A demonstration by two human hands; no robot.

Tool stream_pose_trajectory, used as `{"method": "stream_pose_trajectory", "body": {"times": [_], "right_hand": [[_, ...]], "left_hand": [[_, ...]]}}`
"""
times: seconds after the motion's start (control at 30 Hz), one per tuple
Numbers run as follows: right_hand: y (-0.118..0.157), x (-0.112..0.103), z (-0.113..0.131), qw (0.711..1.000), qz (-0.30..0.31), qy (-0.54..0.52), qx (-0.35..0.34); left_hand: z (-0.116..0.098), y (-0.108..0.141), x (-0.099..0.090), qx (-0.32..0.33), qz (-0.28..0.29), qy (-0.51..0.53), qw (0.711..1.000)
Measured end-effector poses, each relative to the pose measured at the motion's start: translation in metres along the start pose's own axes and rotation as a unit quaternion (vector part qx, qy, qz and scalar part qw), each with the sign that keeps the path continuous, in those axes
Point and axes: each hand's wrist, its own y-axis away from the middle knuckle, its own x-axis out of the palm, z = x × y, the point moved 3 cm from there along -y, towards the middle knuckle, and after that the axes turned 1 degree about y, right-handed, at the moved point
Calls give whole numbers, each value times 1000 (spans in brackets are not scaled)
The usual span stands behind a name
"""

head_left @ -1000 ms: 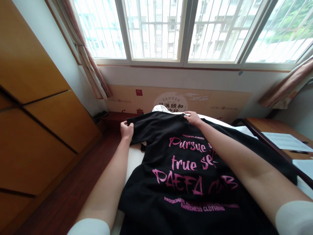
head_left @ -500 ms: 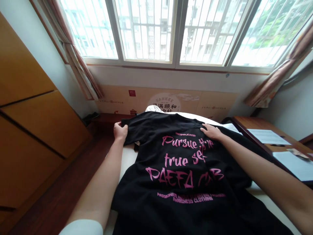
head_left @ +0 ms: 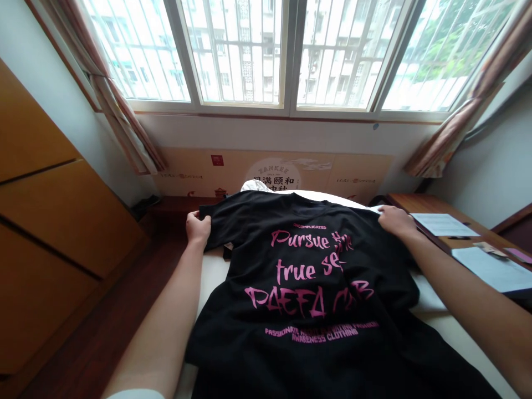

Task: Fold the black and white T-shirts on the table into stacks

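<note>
- The black cotton-looking T-shirt with pink lettering [head_left: 307,277] lies printed side up on the white-covered surface [head_left: 214,277], its collar toward the window and its lower part running out of view at the bottom.
- Our left hand [head_left: 198,228] is clamped on the end of the left-lying sleeve, which is drawn out sideways; a firm pinch there would likely anchor the cloth against a pull from the other side.
- Our right hand [head_left: 397,220] has its fingers at the opposite shoulder edge; we cannot tell whether they pinch the fabric or only press it.
- The step looks like spreading the shirt, so we would do well to pull the two hands apart evenly, without lifting the collar askew.
- A crease breaks the lettering right of centre; we judge that gentle sideways tension, then a flat palm, would ease it out.
- The right-lying sleeve slants toward us, so it probably wants drawing outward to match its partner.
- We should mind the brown wooden desk [head_left: 399,200] near our right hand.
</note>
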Motion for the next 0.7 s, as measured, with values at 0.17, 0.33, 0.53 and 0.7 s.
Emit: {"method": "stream_pose_trajectory", "body": {"times": [0.17, 0.33, 0.53, 0.7], "right_hand": [[12, -6, -60, 1000, 26, 7, -7], [3, -10, -77, 1000, -21, -10, 18], [-9, -4, -78, 997, -35, 9, 75], [-6, 11, -73, 998, -3, 25, 63]], "left_hand": [[-2, -2, 2, 3, 7, -24, 1000], [-4, -1, 0, 6, -2, -28, 1000], [-3, -1, -4, 9, -29, -18, 999], [-5, 1, -5, 9, -33, -7, 999]]}}
